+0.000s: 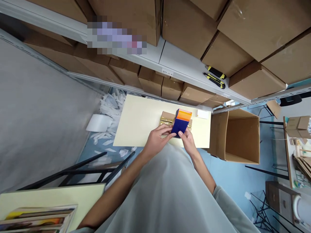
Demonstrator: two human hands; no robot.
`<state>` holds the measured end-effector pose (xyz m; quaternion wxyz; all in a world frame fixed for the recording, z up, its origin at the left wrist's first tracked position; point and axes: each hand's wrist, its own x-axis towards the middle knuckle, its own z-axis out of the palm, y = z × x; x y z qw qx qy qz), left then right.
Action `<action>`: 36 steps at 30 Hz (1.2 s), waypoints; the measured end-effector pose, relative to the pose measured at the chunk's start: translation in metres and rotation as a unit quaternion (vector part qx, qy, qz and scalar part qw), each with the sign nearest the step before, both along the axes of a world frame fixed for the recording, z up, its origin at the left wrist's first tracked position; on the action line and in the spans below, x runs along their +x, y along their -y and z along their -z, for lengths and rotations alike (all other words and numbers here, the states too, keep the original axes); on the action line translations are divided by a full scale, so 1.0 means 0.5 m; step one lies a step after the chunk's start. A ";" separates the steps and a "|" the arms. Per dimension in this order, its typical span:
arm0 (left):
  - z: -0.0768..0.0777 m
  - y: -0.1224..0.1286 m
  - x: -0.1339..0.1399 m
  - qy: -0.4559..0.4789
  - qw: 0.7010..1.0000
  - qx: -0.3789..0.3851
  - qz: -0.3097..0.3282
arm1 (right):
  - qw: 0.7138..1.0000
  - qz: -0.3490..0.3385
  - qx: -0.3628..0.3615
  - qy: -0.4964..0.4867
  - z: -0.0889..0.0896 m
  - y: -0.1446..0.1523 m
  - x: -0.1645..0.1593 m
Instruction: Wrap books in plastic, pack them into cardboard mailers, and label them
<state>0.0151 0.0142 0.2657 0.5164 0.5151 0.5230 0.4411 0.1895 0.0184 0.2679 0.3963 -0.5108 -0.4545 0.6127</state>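
Between my hands, a small dark blue box (pixel 179 127) with an orange end is held tilted above the pale table (pixel 138 119). My left hand (pixel 159 137) grips its lower left side, thumb along the near edge. On the other side my right hand (pixel 188 140) has its thumb pressed on the near face. The fingers behind the box are partly hidden. Just beyond it lies a brown cardboard box (pixel 167 117) with shiny gold tape, partly covered by the blue box and my hands. A small white box or card (pixel 202 114) lies at the table's far right corner.
A large open carton (pixel 241 139) stands right of the table. Shelves stacked with brown boxes (pixel 189 29) run across the front, with two utility knives (pixel 215 77) on the shelf. Paper scraps (pixel 113 106) litter the left floor. A tray of magazines or books (pixel 36 220) sits lower left.
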 end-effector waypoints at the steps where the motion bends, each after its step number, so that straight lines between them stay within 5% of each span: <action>1: 0.003 0.005 0.000 -0.007 1.000 0.000 -0.007 | 1.000 0.000 -0.005 0.012 0.000 -0.003 -0.002; 5: 0.002 0.018 -0.010 -0.074 0.997 -0.018 -0.020 | 0.997 -0.004 0.016 0.076 0.004 -0.013 -0.010; 8: -0.034 0.012 -0.040 -0.103 0.994 -0.038 -0.009 | 0.993 -0.009 0.051 0.108 0.002 -0.009 -0.011; 12: -0.105 -0.014 -0.083 -0.131 0.987 0.047 -0.084 | 0.988 -0.037 0.065 0.132 -0.005 0.010 0.000; 16: -0.142 -0.044 -0.097 -0.145 0.980 0.125 -0.049 | 0.965 -0.085 0.121 0.215 -0.010 0.028 0.026; 25: -0.137 -0.071 -0.098 -0.151 0.971 0.164 0.087 | 0.863 -0.146 0.281 0.392 -0.023 0.048 0.083; 32: -0.134 -0.063 -0.092 -0.135 0.970 0.166 0.113 | 0.850 -0.167 0.286 0.409 -0.034 0.057 0.099; 36: -0.107 -0.038 -0.086 -0.118 0.980 0.134 0.089 | 0.860 -0.190 0.240 0.408 -0.036 0.067 0.107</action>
